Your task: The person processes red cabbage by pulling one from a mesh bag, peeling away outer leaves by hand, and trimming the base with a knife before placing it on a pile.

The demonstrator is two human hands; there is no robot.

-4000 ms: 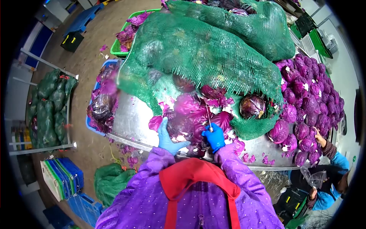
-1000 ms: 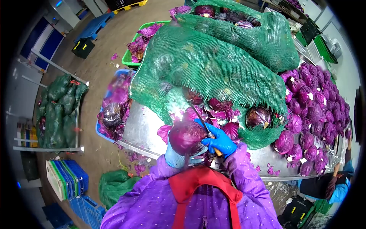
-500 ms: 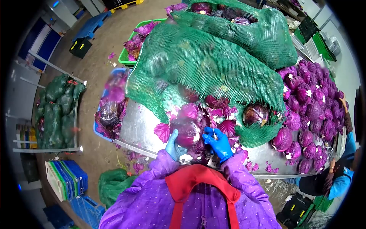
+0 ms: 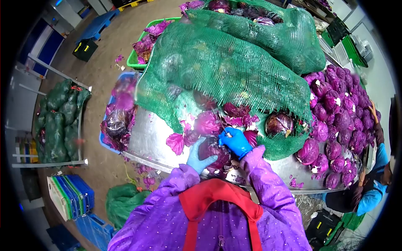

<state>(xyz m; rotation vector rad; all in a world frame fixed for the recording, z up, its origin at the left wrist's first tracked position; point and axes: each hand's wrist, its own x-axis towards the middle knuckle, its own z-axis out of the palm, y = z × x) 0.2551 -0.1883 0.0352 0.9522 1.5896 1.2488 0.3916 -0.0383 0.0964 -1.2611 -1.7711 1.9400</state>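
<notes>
My left hand (image 4: 199,156), in a light blue glove, cups the left side of a red cabbage (image 4: 217,153), its thumb lying across the top. My right hand (image 4: 235,143), in a brighter blue glove, is closed at the cabbage's upper right around a small knife (image 4: 226,132); only a thin part of it shows. Loose purple leaves (image 4: 207,123) lie just beyond the hands. Close to the right hand, another red cabbage (image 4: 279,124) shows at the mouth of a green mesh sack (image 4: 226,62).
Red cabbages (image 4: 335,113) are heaped on the metal table (image 4: 146,144) at right, where a co-worker (image 4: 377,188) reaches in. A blue crate (image 4: 103,136) and a green crate (image 4: 136,65) with leaves stand left. A cart of full sacks (image 4: 63,113) is farther left.
My left hand has moved from the cabbage's near left side to lie over a cabbage closer to me. My right hand has shifted slightly left and up, still closed on the knife.
</notes>
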